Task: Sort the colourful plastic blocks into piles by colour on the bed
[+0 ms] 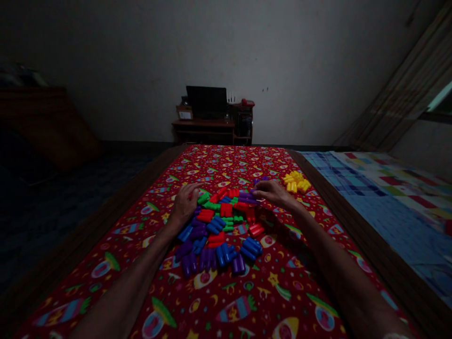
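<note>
A loose heap of plastic building blocks in red, green, blue and purple lies on a red patterned cloth [226, 287]. My left hand [184, 205] rests at the heap's left edge, fingers loosely curved and apart, beside a green block [203, 198]. At the far right of the heap, my right hand [273, 193] has its fingertips closed on a purple block [247, 197]. Near the middle are a red block [226, 210] and a blue block [216, 225]. Closer to me lie another purple block [238, 264] and another blue block [251, 249].
A separate cluster of yellow blocks [295, 181] sits to the right, beyond my right hand. Past the cloth's far end, a dark monitor [206, 101] stands on a wooden desk [203, 123] by the wall. Checked bedding [353, 197] lies at the right.
</note>
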The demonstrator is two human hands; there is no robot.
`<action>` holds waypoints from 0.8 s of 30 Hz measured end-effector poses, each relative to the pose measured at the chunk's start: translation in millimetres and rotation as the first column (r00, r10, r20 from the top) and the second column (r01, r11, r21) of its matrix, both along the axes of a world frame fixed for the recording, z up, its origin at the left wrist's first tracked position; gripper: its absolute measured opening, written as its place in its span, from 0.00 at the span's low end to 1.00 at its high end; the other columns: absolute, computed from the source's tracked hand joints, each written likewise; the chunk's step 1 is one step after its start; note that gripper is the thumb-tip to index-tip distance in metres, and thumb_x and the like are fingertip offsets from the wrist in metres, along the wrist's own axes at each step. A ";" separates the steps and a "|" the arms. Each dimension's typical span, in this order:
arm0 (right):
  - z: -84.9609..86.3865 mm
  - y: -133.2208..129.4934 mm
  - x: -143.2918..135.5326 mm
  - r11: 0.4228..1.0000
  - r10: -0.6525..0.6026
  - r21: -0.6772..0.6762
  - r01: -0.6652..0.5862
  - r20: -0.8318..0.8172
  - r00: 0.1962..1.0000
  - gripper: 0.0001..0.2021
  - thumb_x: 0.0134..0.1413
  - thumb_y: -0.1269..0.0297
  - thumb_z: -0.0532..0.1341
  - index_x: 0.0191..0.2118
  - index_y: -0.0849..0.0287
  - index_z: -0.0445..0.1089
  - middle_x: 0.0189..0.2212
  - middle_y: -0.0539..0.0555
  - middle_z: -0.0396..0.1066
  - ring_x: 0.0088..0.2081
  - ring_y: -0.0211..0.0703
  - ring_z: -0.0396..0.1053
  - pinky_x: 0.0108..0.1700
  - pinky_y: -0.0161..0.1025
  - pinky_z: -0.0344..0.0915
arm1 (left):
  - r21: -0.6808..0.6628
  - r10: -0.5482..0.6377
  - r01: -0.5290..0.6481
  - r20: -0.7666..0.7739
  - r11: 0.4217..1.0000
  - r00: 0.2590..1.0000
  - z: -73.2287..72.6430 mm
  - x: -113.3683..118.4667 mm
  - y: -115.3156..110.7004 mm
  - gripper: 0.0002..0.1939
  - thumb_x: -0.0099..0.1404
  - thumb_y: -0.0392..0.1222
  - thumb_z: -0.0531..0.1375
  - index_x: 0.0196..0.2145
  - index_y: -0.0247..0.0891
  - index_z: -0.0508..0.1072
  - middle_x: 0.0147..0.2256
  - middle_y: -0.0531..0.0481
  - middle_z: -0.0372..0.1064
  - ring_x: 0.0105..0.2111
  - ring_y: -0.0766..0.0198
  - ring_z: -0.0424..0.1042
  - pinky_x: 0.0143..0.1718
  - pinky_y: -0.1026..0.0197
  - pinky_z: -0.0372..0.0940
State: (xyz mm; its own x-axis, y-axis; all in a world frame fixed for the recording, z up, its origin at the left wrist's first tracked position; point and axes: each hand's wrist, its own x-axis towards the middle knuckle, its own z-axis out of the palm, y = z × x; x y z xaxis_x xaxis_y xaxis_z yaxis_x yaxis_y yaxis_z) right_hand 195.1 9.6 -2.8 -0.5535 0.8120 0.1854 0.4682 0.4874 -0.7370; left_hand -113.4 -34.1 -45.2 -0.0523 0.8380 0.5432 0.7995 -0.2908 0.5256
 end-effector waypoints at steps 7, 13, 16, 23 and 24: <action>-0.6 -20.5 -29.3 0.989 0.107 0.105 -0.105 -0.012 0.994 0.12 0.54 0.59 0.57 0.33 0.63 0.72 0.26 0.51 0.69 0.28 0.36 0.62 0.30 0.31 0.54 | -0.129 -0.278 0.261 -0.142 0.957 0.950 17.5 55.0 -20.7 0.14 0.64 0.50 0.56 0.37 0.40 0.76 0.39 0.46 0.76 0.42 0.56 0.72 0.48 0.54 0.64; -11.8 3.2 -10.2 0.999 -0.030 0.041 0.033 -0.061 0.998 0.13 0.53 0.60 0.55 0.28 0.63 0.71 0.22 0.50 0.66 0.25 0.36 0.60 0.28 0.32 0.54 | -0.102 -0.198 0.187 -0.105 0.977 0.975 12.5 53.5 -18.3 0.11 0.63 0.49 0.57 0.34 0.40 0.74 0.38 0.47 0.75 0.41 0.57 0.72 0.47 0.56 0.65; -12.3 3.9 -8.4 0.998 -0.030 -0.051 0.024 -0.127 0.991 0.15 0.52 0.57 0.57 0.36 0.64 0.73 0.28 0.53 0.71 0.29 0.38 0.64 0.31 0.33 0.58 | -0.104 -0.187 0.177 -0.098 0.979 0.977 13.7 53.1 -17.8 0.11 0.63 0.49 0.57 0.33 0.40 0.74 0.37 0.47 0.75 0.41 0.57 0.72 0.47 0.56 0.65; 1.5 -17.3 -25.6 0.977 0.208 0.040 -0.210 0.055 0.977 0.17 0.56 0.54 0.55 0.30 0.63 0.72 0.21 0.47 0.63 0.24 0.34 0.56 0.27 0.30 0.50 | -0.064 -0.192 0.186 -0.111 0.980 0.975 14.9 59.4 -21.5 0.10 0.63 0.47 0.56 0.32 0.40 0.74 0.36 0.47 0.75 0.40 0.56 0.71 0.46 0.54 0.65; 1.6 -15.4 -23.7 0.979 0.192 0.053 -0.196 0.076 0.978 0.17 0.56 0.54 0.55 0.28 0.63 0.72 0.19 0.46 0.61 0.23 0.33 0.54 0.26 0.31 0.48 | -0.054 -0.180 0.175 -0.124 0.983 0.976 15.2 58.4 -21.1 0.10 0.63 0.47 0.56 0.32 0.41 0.74 0.36 0.47 0.75 0.40 0.56 0.71 0.46 0.54 0.65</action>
State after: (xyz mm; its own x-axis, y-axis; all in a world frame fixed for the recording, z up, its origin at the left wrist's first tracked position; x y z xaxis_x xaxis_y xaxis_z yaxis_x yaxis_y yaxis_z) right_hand 171.4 -5.8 -1.3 -0.7129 0.6763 0.1853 0.4101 0.6165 -0.6722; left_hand -55.0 -55.2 -30.0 0.1669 0.8500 0.4997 0.7983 -0.4139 0.4374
